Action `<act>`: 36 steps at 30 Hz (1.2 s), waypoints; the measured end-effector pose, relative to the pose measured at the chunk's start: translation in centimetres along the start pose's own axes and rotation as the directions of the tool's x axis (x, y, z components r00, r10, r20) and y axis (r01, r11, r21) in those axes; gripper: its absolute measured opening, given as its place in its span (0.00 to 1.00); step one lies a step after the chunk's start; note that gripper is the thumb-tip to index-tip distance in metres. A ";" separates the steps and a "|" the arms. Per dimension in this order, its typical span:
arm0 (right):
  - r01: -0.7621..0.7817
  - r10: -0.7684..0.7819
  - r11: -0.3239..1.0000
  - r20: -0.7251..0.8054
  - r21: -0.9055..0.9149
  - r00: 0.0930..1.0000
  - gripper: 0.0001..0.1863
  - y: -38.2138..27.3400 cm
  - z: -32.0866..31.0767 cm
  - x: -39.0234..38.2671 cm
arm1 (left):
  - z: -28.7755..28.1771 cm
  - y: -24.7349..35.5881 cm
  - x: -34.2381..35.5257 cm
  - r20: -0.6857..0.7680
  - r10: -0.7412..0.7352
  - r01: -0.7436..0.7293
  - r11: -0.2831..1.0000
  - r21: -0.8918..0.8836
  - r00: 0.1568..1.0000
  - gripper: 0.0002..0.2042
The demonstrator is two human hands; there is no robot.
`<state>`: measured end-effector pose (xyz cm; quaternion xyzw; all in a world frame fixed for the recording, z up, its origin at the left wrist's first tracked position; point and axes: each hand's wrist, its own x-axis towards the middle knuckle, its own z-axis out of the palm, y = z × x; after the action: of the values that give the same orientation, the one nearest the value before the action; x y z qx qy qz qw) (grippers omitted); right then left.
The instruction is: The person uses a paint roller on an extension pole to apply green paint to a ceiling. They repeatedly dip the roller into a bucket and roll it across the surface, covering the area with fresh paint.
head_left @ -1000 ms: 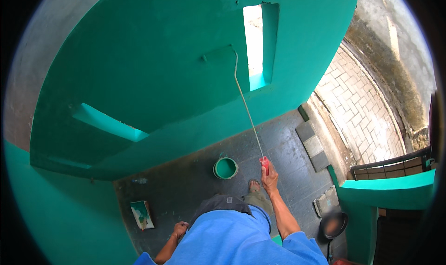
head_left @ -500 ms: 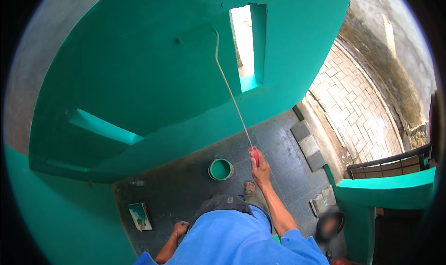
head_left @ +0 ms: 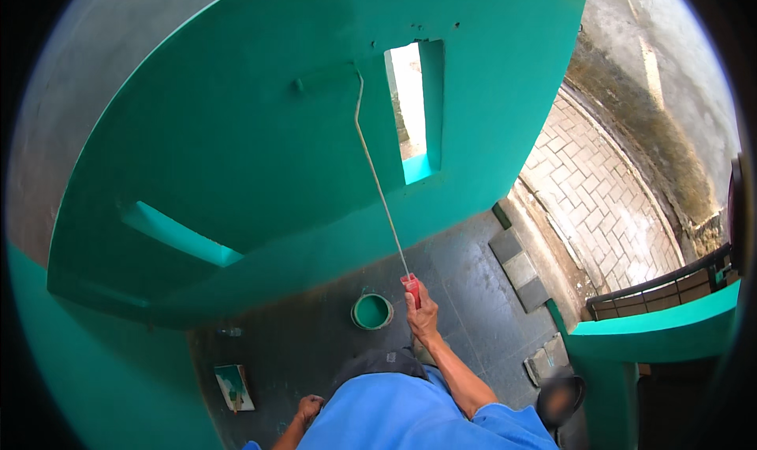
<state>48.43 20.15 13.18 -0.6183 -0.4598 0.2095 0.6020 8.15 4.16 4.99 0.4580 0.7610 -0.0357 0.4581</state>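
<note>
Paint roller (head_left: 325, 76) climbed the green wall (head_left: 236, 135), reaching higher beside the window slot (head_left: 407, 107). Right hand (head_left: 423, 316) clamped its red handle (head_left: 408, 281); left hand (head_left: 310, 407), grip unclear.

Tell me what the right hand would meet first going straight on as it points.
Probably the green wall, toward which the right hand aims the red roller handle; how far off is unclear.

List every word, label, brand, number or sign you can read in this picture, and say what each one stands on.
There is no readable text.
Small pale patch on the dark garment: too small to tell whether it bears lettering.
Paint bucket and red roller handle: no legible lettering.
</note>
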 end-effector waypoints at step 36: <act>-0.079 0.093 0.971 0.052 -0.227 0.994 0.16 2.7 -2.0 -2.6 | -0.7 -1.2 2.7 -0.009 -0.033 0.031 0.988 -0.154 0.999 0.07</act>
<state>49.67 17.31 10.22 -0.6950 -0.4717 0.2013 0.5040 6.36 5.65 2.98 0.4091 0.7714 0.0187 0.4870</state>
